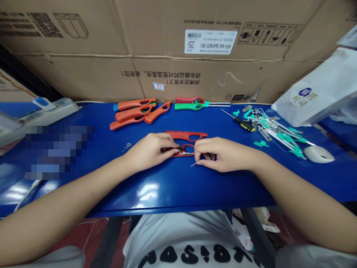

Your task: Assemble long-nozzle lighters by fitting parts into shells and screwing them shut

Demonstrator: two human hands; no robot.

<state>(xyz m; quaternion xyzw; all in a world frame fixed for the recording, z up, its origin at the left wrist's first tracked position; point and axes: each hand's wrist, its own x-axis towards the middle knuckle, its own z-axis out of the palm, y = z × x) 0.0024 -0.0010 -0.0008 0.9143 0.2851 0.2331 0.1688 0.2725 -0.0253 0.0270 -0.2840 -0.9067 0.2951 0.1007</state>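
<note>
A red lighter shell half (pixel 190 153) lies on the blue table between my hands, a thin pale wire running inside it. At its left end, my left hand (pixel 153 149) is closed, thumb and fingers pinched on a small black part (pixel 180 148) in the shell. My right hand (pixel 223 154) is closed over the shell's right end. From its fingertips a thin greyish strip (pixel 193 164) sticks out; the rest of it is hidden. Just behind lies a second red shell half (pixel 178 134), which neither hand holds.
Orange lighter shells (pixel 131 113) lie at the back left, red and green lighters (pixel 189 106) at back centre. To the right are a screwdriver (pixel 242 124), metal tubes with green parts (pixel 275 130) and a white mouse (pixel 318 153). Small screws (pixel 128 145) lie left; a cardboard box (pixel 156 44) stands behind.
</note>
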